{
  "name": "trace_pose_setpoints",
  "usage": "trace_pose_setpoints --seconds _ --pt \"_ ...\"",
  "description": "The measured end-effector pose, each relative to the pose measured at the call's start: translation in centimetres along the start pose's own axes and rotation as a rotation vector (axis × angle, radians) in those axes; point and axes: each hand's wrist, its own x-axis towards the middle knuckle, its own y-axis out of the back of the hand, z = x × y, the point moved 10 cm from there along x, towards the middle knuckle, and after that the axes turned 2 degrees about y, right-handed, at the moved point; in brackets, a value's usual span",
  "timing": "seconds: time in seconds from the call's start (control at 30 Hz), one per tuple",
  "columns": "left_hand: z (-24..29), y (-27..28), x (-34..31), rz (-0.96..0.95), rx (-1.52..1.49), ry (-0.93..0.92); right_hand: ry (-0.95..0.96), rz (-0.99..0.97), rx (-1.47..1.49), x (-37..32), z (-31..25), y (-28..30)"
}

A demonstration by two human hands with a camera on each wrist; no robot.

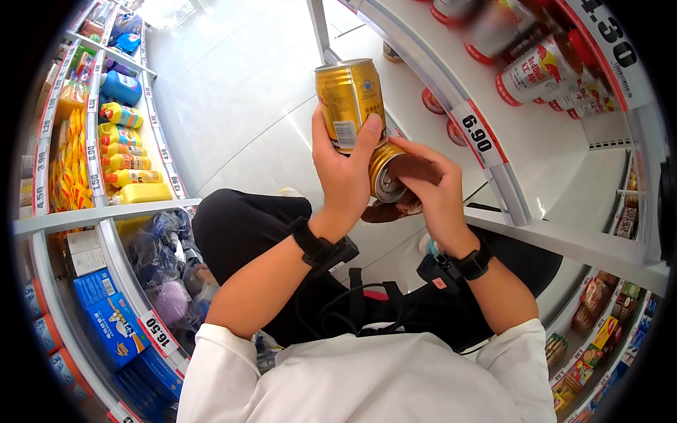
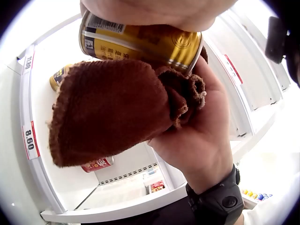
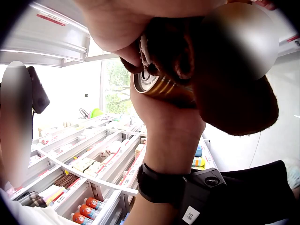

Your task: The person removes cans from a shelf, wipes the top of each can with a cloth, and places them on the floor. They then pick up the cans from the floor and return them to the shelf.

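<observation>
At the bottom centre of the head view, nearest, are a white shirt (image 1: 374, 381) and black trousers (image 1: 247, 229) on a person low between shop shelves. Just above centre, the left hand (image 1: 342, 173) is curled round a gold drink can (image 1: 349, 106), its thumb against the side. This can has a silver rim, a dark band at the base, a barcode and small printing. Below it and to its right, between the hands, is a second gold can (image 1: 381, 166), tilted, its silver lid and pull tab facing down the frame. The right hand (image 1: 441, 190) pinches a brown cloth (image 1: 416, 171) against the lid end. In the left wrist view the cloth looks plush, with a fuzzy edge, bunched at the fingers and hanging in a broad flap.

Beyond the hands, at the upper right, a curved white shelf (image 1: 515, 151) with a 6.90 price label (image 1: 478, 134) holds white-and-red Red Bull cans (image 1: 532, 74) lying with their sides in view. At the left, a rack (image 1: 106, 211) holds yellow bottles (image 1: 125, 144), a blue bottle (image 1: 121, 86) and yellow packets (image 1: 72, 158); its lower bins hold blue boxes (image 1: 116, 324) and plastic-wrapped bundles (image 1: 169, 261). Farther off, pale floor tiles (image 1: 218, 92) fill the upper centre, and the right wrist view shows greenery through a window (image 3: 117, 86)
</observation>
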Motion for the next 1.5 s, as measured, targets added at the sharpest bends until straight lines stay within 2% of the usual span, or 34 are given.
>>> trace_pose_setpoints --seconds 0.1,0.3,0.4,0.57,0.67,0.87,1.07,1.2,1.37,1.5 --pt "0.0 0.0 0.4 -0.003 0.002 0.033 -0.036 -0.024 0.020 0.1 0.5 0.3" --pt "-0.6 0.6 1.4 0.010 -0.016 0.137 0.031 -0.077 0.075 0.2 0.3 -0.1" --pt "-1.1 1.1 1.8 0.032 -0.028 0.159 0.006 -0.132 0.096 0.2 0.4 -0.5" --pt "-1.3 1.5 1.8 0.042 -0.012 0.178 -0.144 -0.175 0.184 0.0 0.8 -1.0" --pt "-1.5 1.6 1.9 0.043 -0.006 0.194 -0.125 -0.200 0.155 0.0 0.6 -1.1" --pt "-2.0 1.1 1.6 -0.015 0.007 0.245 -0.064 -0.133 0.082 0.2 0.5 -0.5" --pt "-1.6 0.5 1.2 -0.045 0.051 0.175 -0.035 -0.084 0.087 0.3 1.0 0.2" --pt "-1.5 0.7 1.3 -0.030 0.040 0.172 -0.062 -0.138 0.111 0.0 1.3 0.2" --pt "-1.8 0.9 1.1 -0.020 0.020 0.207 -0.049 -0.053 0.110 0.0 1.2 0.1" --pt "-1.9 1.0 1.0 -0.021 0.032 0.201 -0.056 -0.066 0.085 -0.1 1.0 0.2"
